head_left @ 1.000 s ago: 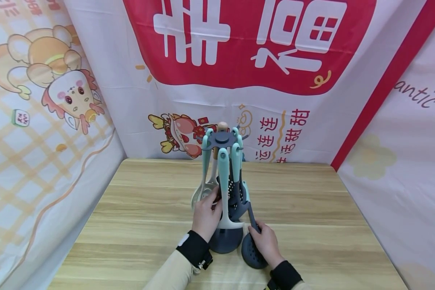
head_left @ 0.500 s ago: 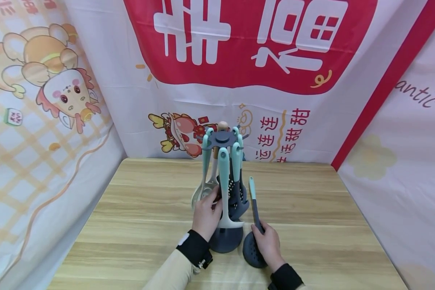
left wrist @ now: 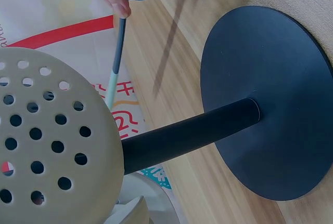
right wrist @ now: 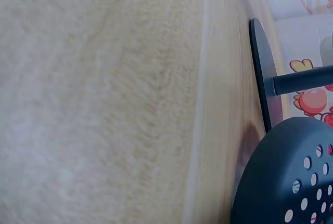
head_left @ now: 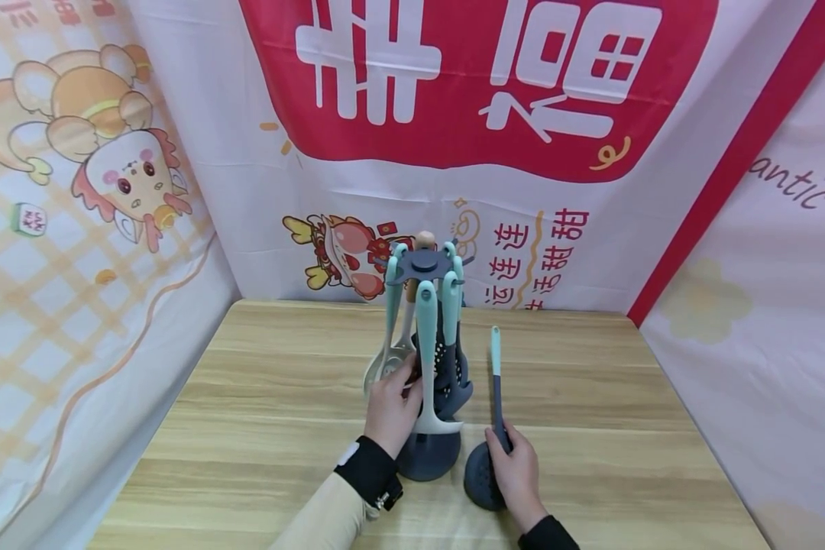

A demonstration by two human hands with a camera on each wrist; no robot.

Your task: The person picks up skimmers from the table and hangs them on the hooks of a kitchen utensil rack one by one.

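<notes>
In the head view, a dark utensil stand (head_left: 429, 458) with a round base bears several hanging kitchen tools with mint handles. My left hand (head_left: 392, 412) reaches in among them, thumb and fingers curled at the pole, partly hidden behind a pale ladle (head_left: 426, 336). A beige perforated skimmer (left wrist: 69, 151) hangs close before the left wrist camera, beside the pole (left wrist: 187, 138). To the stand's right, my right hand (head_left: 519, 466) grips a dark skimmer (head_left: 480, 477) by its shaft just above the holed head; its mint handle end points away from me.
More dark tools (head_left: 454, 386) hang on the stand's right side, and a pale one (head_left: 374, 370) on its left. The wooden table (head_left: 282, 359) ends at a printed cloth (head_left: 557, 168) behind, with cloth walls at both sides.
My right hand has moved the dark skimmer rightward, away from the stand, and its handle has swung from leaning left to nearly straight ahead. My left hand has stayed in place.
</notes>
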